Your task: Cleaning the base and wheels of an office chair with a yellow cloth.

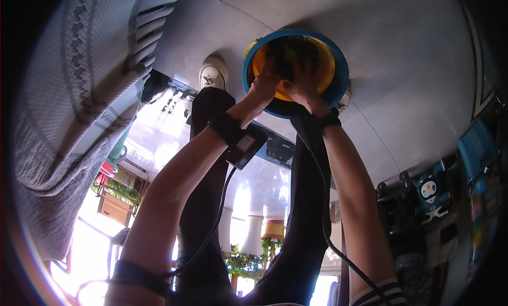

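Observation:
Both of my hands reach down into a yellow-orange basin [326,64] that sits inside a larger blue tub [342,68] on the floor. Dark material [294,52], too dim to identify, fills the inner basin. On the left side, my left hand [266,83] dips over the near rim, and its fingertips are lost in shadow. Beside it, my right hand [303,84] lies with fingers spread over the dark material. Whether either one grips any of it is hidden.
A fringed grey-white woven cover [99,68] drapes at the left. My white shoe [213,74] is beside the tub. Cables [210,238] run along both arms from wrist-worn devices [248,145]. A blue penguin-faced item [430,191] and wheeled things stand at the right.

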`<state>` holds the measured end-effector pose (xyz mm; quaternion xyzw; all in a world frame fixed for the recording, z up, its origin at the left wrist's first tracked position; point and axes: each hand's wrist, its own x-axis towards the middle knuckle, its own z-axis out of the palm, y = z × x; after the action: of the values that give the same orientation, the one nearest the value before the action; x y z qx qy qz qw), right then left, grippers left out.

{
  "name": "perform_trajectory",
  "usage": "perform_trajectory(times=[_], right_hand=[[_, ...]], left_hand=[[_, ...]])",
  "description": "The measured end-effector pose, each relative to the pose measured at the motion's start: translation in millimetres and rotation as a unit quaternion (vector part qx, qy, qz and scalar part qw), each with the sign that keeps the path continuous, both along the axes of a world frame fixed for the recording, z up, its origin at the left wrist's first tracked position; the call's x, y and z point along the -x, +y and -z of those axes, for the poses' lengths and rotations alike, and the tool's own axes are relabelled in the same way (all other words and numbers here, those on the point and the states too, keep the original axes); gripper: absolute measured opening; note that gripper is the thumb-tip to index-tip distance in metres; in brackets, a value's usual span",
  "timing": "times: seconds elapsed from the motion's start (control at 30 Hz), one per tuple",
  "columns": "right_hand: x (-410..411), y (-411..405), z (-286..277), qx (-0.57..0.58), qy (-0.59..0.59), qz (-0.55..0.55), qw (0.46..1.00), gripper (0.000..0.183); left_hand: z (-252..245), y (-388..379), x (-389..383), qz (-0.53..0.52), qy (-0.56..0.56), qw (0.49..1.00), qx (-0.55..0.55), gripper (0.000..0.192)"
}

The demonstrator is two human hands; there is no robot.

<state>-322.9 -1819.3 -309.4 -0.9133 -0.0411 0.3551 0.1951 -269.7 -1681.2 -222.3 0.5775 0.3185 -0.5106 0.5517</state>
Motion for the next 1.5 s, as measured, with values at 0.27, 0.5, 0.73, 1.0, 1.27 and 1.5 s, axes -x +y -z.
perform_trajectory(times=[0.27,0.5,0.73,1.0,1.27,1.5], right_hand=[[-25,29,-107,-0.287,0.033,0.206,0.935,0.035],[-19,-7,-189,-0.395,0.092,0.383,0.830,0.035],[-14,27,-175,-0.544,0.304,0.685,0.377,0.068],[-12,5,-179,-0.518,0.457,0.653,0.310,0.027],[-8,8,-203,-0.548,0.570,0.589,0.171,0.026],[-31,12,-216,-0.441,0.537,0.525,0.492,0.019]], left_hand=[[18,24,0,-0.142,0.027,0.986,0.084,0.053],[-36,17,-5,-0.177,0.043,0.971,0.152,0.037],[-92,-10,18,0.042,-0.161,0.986,0.006,0.041],[-88,14,7,0.059,-0.090,0.994,0.026,0.025],[-91,14,-13,-0.188,0.050,0.947,0.257,0.050],[-84,6,-28,0.027,-0.057,0.968,0.242,0.022]])
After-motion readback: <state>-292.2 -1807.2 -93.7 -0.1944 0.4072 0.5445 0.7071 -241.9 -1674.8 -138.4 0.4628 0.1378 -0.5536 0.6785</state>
